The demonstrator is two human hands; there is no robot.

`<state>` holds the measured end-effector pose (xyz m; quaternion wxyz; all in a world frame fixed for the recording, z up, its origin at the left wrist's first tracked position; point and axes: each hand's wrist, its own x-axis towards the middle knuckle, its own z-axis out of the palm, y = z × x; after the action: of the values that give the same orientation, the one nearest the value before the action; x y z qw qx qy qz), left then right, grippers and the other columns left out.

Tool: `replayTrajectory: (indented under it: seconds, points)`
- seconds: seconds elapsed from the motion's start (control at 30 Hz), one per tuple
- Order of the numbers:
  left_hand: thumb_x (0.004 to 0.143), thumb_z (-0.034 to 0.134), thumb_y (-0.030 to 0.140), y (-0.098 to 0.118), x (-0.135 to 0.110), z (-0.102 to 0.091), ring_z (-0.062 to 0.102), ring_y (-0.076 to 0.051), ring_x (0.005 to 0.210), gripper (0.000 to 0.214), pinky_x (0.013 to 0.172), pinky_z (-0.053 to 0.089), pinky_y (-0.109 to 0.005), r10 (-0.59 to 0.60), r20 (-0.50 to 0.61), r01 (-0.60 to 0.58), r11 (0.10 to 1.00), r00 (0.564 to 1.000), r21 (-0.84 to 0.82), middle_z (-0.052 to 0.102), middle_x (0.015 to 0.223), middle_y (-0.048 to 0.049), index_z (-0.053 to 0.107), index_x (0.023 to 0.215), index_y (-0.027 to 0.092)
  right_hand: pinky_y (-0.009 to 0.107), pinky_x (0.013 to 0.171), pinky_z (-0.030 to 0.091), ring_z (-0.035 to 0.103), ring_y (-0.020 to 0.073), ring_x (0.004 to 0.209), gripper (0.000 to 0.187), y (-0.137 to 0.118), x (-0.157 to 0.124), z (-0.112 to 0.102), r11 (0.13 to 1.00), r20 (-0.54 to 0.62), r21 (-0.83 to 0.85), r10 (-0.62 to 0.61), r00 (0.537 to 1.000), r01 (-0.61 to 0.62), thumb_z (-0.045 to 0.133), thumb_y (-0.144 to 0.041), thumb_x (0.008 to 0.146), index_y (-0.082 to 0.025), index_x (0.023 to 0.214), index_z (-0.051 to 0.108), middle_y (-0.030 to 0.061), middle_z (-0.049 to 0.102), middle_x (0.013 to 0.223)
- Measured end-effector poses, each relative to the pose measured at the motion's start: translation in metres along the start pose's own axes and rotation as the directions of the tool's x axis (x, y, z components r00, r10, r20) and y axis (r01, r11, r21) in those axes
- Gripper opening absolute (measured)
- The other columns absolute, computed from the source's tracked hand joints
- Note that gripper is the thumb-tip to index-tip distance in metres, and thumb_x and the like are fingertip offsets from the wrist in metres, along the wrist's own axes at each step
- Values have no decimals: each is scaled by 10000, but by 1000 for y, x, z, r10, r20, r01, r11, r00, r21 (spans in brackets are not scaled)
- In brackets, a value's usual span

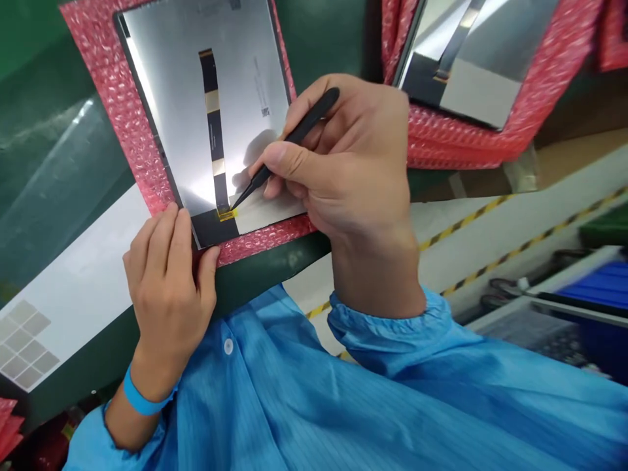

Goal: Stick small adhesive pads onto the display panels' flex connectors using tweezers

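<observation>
A display panel lies silvery back up on pink bubble wrap. A dark flat flex cable runs down its back to a small yellow tape piece near the lower edge. My right hand is closed around black tweezers. Their tips meet at the yellow tape, by the end of the cable; whether they grip it I cannot tell. At the panel's lower left corner my left hand holds the edge, fingers along the side and thumb at the bottom.
A second display panel lies on pink bubble wrap at upper right. On the green table mat, a white sheet with grey squares sits at left. Blue bins stand beyond the table at right.
</observation>
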<state>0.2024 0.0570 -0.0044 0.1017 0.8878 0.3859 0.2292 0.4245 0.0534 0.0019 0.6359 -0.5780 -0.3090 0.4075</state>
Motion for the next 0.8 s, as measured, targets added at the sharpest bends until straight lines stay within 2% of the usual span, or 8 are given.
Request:
replayTrajectory:
  seconds: [0.1, 0.23, 0.37, 0.53, 0.8]
  points:
    - [977, 775, 230, 1, 1, -2, 653, -409, 1373, 548, 1199, 509, -530, -2, 21, 2, 1000, 1000, -12, 701, 1430, -286, 654, 1454, -11, 376, 486, 557, 724, 252, 627, 499, -3, 0, 1, 1000, -19, -27, 0, 1000, -1, 1075, -517, 681, -301, 754, 631, -19, 688, 679]
    - [969, 774, 231, 2, 2, -4, 640, -405, 1386, 555, 1202, 505, -541, -15, 49, 17, 1000, 999, -24, 695, 1445, -268, 650, 1474, 37, 403, 490, 578, 723, 264, 643, 457, -3, -1, 1, 996, -16, -82, -31, 999, 29, 1049, -500, 713, -325, 736, 628, -9, 702, 706]
    - [973, 765, 237, 3, 3, -6, 620, -398, 1418, 569, 1225, 488, -547, -39, 78, 42, 998, 996, -43, 684, 1472, -245, 634, 1506, 88, 401, 528, 622, 728, 270, 709, 398, -4, -4, 1, 981, -34, -191, -24, 999, 17, 1001, -472, 772, -344, 756, 624, -13, 730, 802]
    - [984, 756, 257, 3, 2, -6, 613, -381, 1436, 594, 1228, 489, -573, -49, 87, 53, 998, 995, -44, 670, 1512, -195, 598, 1553, 186, 369, 538, 629, 718, 259, 727, 339, -4, -5, 1, 969, -54, -245, -37, 998, 23, 948, -379, 815, -338, 750, 618, 0, 652, 776]
    - [975, 769, 250, 4, 2, -6, 592, -391, 1455, 618, 1243, 478, -593, -51, 98, 55, 998, 994, -44, 653, 1525, -214, 594, 1560, 156, 394, 632, 662, 746, 290, 855, 397, 1, -7, -6, 963, -56, -270, -6, 998, -9, 963, -554, 802, -333, 868, 639, 14, 662, 897]
